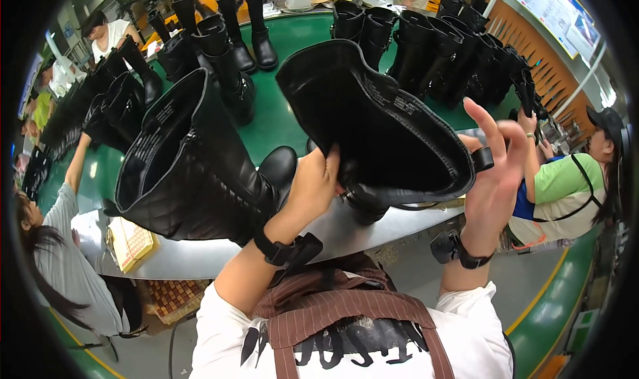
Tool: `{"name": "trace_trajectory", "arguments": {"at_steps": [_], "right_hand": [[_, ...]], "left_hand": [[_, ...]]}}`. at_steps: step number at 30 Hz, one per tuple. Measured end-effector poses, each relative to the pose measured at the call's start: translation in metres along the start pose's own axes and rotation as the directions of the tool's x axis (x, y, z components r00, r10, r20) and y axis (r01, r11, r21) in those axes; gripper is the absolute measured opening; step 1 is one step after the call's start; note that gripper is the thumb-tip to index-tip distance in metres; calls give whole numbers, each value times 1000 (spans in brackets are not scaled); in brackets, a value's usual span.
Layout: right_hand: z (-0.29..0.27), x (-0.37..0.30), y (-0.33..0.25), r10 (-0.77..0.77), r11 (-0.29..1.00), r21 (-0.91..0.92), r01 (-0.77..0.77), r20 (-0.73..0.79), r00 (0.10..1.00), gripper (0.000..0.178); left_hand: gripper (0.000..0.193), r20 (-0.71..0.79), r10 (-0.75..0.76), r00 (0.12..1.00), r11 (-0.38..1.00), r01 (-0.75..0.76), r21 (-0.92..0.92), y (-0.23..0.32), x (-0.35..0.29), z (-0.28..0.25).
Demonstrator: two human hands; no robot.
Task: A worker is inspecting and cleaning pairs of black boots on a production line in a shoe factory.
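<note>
A tall black boot (413,149) is tilted so that its wide shaft opening faces me. My left hand (315,184) is closed on the left edge of this shaft, its thumb side at the dark opening. At the right end of the rim, my right hand (496,162) has its fingers apart, one stretched upward and others bent. A small black loop (483,158) sticks out of the rim against that palm. Left of my left hand stands a second tall black boot (200,172), quilted on the shaft and leaning with its opening up. The tilted boot's lower part is partly hidden.
Several black boots (439,52) line the green tabletop (293,36). A steel ledge (200,262) runs along the near edge, with a yellow packet (130,242) on it. One person (73,266) works at the left, another (566,186) at the right, both reaching toward boots.
</note>
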State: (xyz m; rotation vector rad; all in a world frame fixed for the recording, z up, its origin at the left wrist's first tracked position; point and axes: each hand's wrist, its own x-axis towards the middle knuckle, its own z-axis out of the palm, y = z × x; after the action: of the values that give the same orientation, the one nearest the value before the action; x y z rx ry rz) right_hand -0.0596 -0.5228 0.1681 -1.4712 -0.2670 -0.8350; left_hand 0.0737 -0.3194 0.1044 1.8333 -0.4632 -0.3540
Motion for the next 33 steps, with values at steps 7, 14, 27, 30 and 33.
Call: {"name": "trace_trajectory", "arguments": {"at_steps": [7, 14, 27, 30, 33], "right_hand": [[-43, -55, 139, 279, 556, -831, -20, 164, 946, 55], [-46, -93, 114, 466, 762, -617, -196, 313, 827, 69], [30, -112, 126, 487, 794, -436, -423, 40, 873, 45], [28, -111, 126, 462, 782, -488, -388, 36, 886, 40], [29, -111, 127, 462, 772, -507, -383, 34, 886, 40]], "left_hand": [[37, 123, 155, 980, 940, -108, -323, -40, -6, 3], [44, 127, -266, 956, 935, 288, -209, -104, -28, 15], [22, 471, -397, 788, 910, 406, 88, -115, 11, 23], [25, 538, -387, 749, 892, 452, 12, -99, 7, 15], [26, 671, -278, 687, 838, 514, -180, -58, 5, -5]]}}
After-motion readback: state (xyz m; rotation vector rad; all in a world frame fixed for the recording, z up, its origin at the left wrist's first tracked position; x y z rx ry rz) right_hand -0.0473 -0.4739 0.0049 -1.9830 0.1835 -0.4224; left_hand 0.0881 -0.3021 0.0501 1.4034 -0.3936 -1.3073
